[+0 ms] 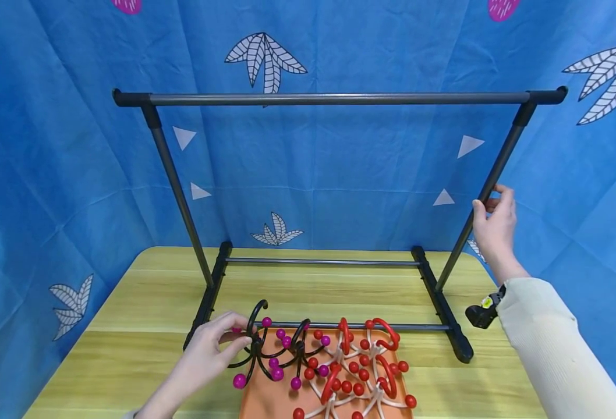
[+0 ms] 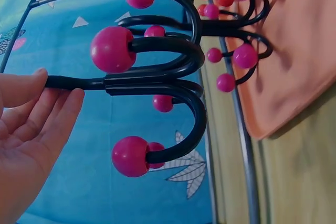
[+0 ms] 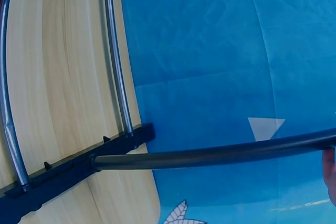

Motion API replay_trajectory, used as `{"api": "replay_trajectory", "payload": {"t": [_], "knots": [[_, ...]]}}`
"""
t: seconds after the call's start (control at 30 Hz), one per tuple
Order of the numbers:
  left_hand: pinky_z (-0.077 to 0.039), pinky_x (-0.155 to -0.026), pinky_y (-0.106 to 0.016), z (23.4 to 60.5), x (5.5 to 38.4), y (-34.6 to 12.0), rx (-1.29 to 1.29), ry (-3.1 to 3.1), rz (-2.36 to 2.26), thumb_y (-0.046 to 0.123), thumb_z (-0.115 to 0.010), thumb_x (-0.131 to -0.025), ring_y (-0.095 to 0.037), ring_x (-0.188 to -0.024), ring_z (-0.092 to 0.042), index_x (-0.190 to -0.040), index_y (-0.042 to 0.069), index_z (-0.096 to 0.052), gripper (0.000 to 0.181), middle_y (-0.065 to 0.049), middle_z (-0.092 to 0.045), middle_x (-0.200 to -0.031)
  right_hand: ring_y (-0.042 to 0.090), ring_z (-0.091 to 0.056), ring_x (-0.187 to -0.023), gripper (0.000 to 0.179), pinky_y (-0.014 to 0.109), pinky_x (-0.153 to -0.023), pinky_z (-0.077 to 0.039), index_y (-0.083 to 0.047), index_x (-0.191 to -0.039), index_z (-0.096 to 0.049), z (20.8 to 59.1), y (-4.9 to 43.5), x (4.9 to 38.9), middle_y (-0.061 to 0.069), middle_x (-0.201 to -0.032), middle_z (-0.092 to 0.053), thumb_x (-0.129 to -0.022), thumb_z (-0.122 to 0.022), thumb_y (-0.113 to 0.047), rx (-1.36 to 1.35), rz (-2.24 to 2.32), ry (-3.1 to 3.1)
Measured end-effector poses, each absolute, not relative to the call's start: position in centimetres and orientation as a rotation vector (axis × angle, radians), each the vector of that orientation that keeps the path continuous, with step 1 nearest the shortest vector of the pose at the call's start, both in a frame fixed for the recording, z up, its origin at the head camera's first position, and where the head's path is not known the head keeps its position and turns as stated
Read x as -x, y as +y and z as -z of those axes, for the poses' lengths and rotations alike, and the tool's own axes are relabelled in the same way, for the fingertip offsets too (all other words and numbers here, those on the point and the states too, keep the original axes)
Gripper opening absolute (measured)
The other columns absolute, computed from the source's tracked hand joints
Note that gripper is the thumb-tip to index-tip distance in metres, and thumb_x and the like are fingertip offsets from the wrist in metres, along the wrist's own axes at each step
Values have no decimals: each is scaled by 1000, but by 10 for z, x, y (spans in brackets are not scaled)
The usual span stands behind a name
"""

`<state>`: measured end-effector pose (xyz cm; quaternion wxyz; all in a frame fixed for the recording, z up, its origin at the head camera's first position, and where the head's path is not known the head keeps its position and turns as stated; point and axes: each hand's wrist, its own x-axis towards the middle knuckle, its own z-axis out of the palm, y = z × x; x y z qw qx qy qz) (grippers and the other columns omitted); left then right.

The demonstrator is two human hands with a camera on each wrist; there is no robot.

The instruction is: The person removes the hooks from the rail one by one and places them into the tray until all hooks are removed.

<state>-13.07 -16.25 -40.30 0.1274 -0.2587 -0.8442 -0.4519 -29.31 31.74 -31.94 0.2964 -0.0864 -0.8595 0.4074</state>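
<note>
My left hand (image 1: 211, 349) pinches the stem of a black multi-armed hook hanger (image 2: 152, 83) with magenta ball tips, between thumb and fingers. In the left wrist view it is held sideways across the picture, its curved arms clear of the tray. My right hand (image 1: 498, 224) grips the right post (image 1: 503, 160) of a dark metal garment rack, about halfway up; only a bit of that hand shows at the edge of the right wrist view. A second black hanger (image 1: 300, 349) lies in the orange tray (image 1: 268, 398), beside several white hangers (image 1: 378, 396) with red hooks and red balls.
The rack's top bar (image 1: 339, 99) spans above the wooden table (image 1: 130, 326). Its black feet (image 1: 441, 305) and two lower rails (image 1: 324, 262) stand on the table, the front rail close behind the tray. A blue patterned cloth (image 1: 313, 151) hangs behind.
</note>
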Motion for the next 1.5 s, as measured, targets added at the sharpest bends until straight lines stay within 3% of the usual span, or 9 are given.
{"api": "replay_trajectory", "payload": {"t": [0.4, 0.73, 1.03, 1.27, 1.5], "knots": [[-54, -75, -26, 425, 117, -160, 927, -2425, 1461, 1, -64, -81, -6, -88, -60, -94, 9, -59, 16, -5, -60, -91, 23, -42, -103, 48, 38, -83, -43, -14, -138, -21, 320, 317, 294, 3, -108, -37, -97, -33, -35, 217, -1082, -2286], [-54, -75, -28, 433, 107, -156, 1094, -2378, 1641, 7, -57, -88, -9, -89, -60, -98, 9, -56, 10, -7, -58, -94, 23, -42, -103, 47, 38, -83, -43, -16, -138, -21, 318, 317, 293, 1, -107, -37, -97, -35, -33, 227, -1093, -2291], [-53, -78, -26, 452, 106, -154, 985, -2497, 1831, 15, -58, -89, -8, -90, -59, -98, 8, -57, 11, -11, -59, -96, 22, -42, -103, 48, 37, -83, -42, -14, -137, -22, 318, 314, 292, 0, -106, -37, -96, -34, -35, 222, -1083, -2275], [-53, -79, -25, 465, 107, -158, 960, -2497, 1939, 5, -60, -86, -9, -93, -58, -94, 1, -56, 10, -21, -56, -98, 21, -42, -102, 48, 37, -82, -42, -14, -137, -22, 320, 312, 292, -2, -104, -37, -96, -35, -35, 211, -1087, -2271], [-53, -80, -27, 474, 109, -162, 1009, -2466, 1901, 7, -63, -84, -5, -93, -57, -93, 6, -58, 10, -19, -57, -99, 18, -42, -102, 47, 35, -84, -42, -17, -138, -24, 320, 311, 292, -8, -104, -36, -96, -36, -34, 234, -1118, -2249]]}}
